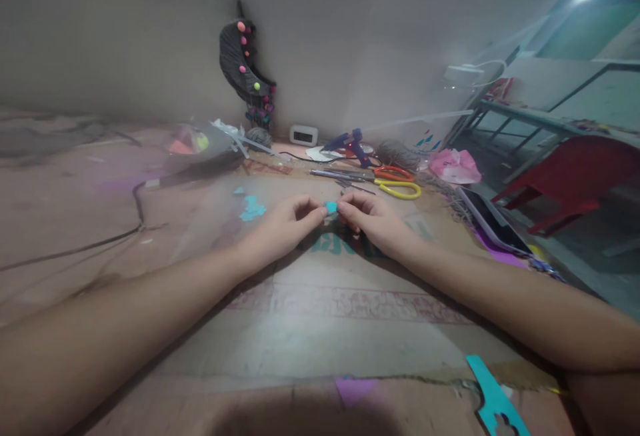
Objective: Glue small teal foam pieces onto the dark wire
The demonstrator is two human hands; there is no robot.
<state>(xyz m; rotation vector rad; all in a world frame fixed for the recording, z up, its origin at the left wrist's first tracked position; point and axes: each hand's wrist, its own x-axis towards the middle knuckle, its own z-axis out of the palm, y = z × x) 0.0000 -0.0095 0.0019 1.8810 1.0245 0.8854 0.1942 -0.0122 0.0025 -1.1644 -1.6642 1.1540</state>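
Note:
Between my two hands is a small turquoise paper piece [331, 207], pinched from both sides above the cardboard sheet [320, 339]. The thumb and fingers of my left hand [299, 218] grip its left edge. On the other side, my right hand [367, 215] closes thumb and fingers on the right edge. Its exact shape is too small to make out. Left of my left hand lies a little pile of turquoise paper cutouts [251, 209]. Beyond my right hand rest scissors with orange handles [395, 173] and another pair with yellow handles [400, 188].
A purple glue gun [350, 145] with a small red light lies near the wall, beside a white digital clock [303, 135]. A phone [493, 221] lies at the right edge. Turquoise paper with a cut hole [487, 386] is at front right. A black cord [75, 248] crosses the left.

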